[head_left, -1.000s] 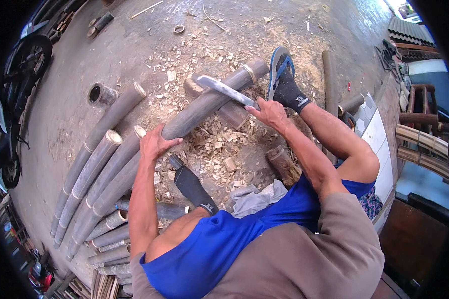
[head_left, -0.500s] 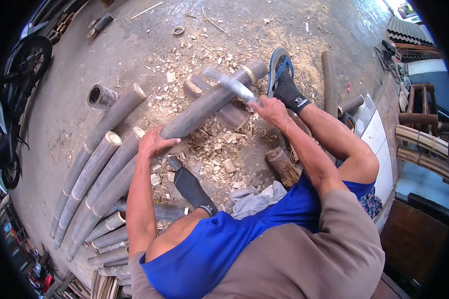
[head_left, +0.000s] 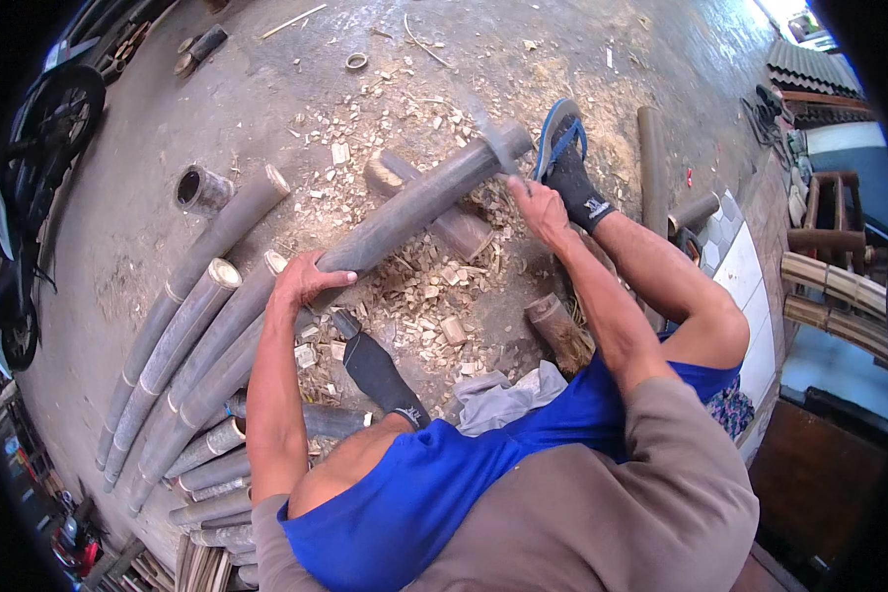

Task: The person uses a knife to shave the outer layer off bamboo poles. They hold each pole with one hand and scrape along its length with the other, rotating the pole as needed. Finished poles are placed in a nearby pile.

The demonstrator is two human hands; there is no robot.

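Observation:
My left hand [head_left: 306, 279] is closed round a thick grey-brown bamboo pole [head_left: 409, 212], its thumb lying along the top. The pole slants away to the right and rests across a short log [head_left: 459, 233] on the floor. In my right hand [head_left: 541, 209] is the handle of a long-bladed knife [head_left: 493, 136], blurred by motion. Its blade crosses the pole near the far end, beside my foot in a blue-edged flip-flop [head_left: 559, 138]. Whether the edge touches the pole I cannot tell.
Pale wood chips [head_left: 429, 286] litter the floor. Several long bamboo poles [head_left: 192, 331] fan out at the left, near a short hollow bamboo piece [head_left: 203, 190]. A wood stump [head_left: 559, 331] and a grey cloth [head_left: 508, 400] lie before me. Another pole [head_left: 651, 163] lies at the right.
The knife blade has swung up and right, toward the pole's far end. My right hand has shifted slightly right; my left hand keeps its place on the pole.

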